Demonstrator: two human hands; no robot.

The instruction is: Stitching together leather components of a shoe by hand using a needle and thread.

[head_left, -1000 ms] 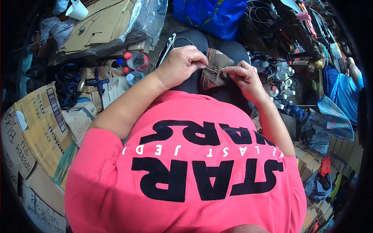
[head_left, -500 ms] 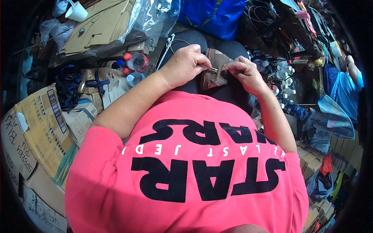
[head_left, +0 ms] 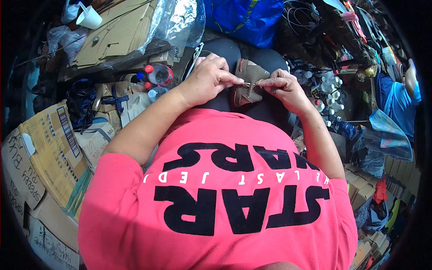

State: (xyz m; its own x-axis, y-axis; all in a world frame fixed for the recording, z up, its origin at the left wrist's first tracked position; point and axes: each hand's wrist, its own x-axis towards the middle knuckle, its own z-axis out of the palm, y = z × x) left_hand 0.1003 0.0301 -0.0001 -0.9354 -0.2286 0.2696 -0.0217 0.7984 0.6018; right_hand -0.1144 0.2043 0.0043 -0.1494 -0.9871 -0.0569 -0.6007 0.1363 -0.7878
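A small brown leather pouch (head_left: 250,83) with reddish edging rests on my lap, on dark trousers. My left hand (head_left: 208,77) pinches it from the left, thumb and forefinger at a small metal fitting (head_left: 246,84) on its front. From the right, my right hand (head_left: 283,87) holds the same spot with its fingertips. The two hands almost meet over the fitting. My pink shirt with black lettering fills the lower half of the view and hides my lap below the pouch.
Flattened cardboard (head_left: 112,31) and a white cup (head_left: 88,17) lie at upper left. Plastic bottles (head_left: 157,74) with red caps stand left of my knee. A blue bag (head_left: 245,15) sits ahead. Small bottles (head_left: 321,90) crowd the right, where another person in blue (head_left: 400,103) is.
The pouch has been turned a little in my hands, and my fingers have shifted to pinch the metal fitting on its front more closely. My arms stay in much the same place.
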